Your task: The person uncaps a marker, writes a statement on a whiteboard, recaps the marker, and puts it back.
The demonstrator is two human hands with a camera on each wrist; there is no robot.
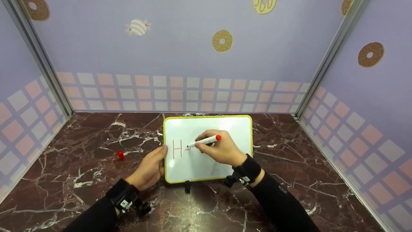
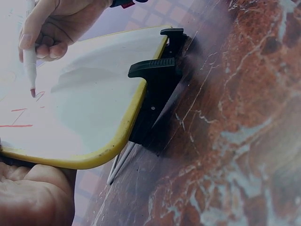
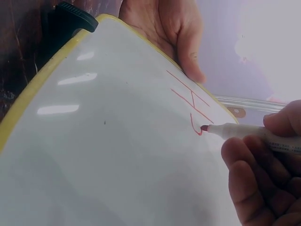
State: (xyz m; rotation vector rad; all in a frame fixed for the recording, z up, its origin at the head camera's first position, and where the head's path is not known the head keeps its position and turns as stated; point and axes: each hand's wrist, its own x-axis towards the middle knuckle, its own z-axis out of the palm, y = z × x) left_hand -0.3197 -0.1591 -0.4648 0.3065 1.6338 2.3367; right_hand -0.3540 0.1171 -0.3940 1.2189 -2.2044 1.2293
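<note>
A whiteboard (image 1: 199, 170) with a yellow rim leans upright on the table, tilted back. My left hand (image 1: 149, 167) grips its left edge, thumb at the front rim and fingers behind, mostly hidden by the board. Between thumb and fingers, my right hand (image 1: 222, 149) pinches a white marker (image 1: 207, 140) with a red end. In the right wrist view, the red tip of the marker (image 3: 240, 131) meets the board at the end of a short curved stroke (image 3: 193, 123). Left of that stroke stands a red letter H (image 1: 177, 149).
On the dark marbled table (image 1: 96, 180), a red marker cap (image 1: 120, 155) stands to the left of the board. Black stand clips (image 2: 153, 70) hold the board's lower edge. Patterned walls (image 1: 180, 58) enclose the table at the back and both sides.
</note>
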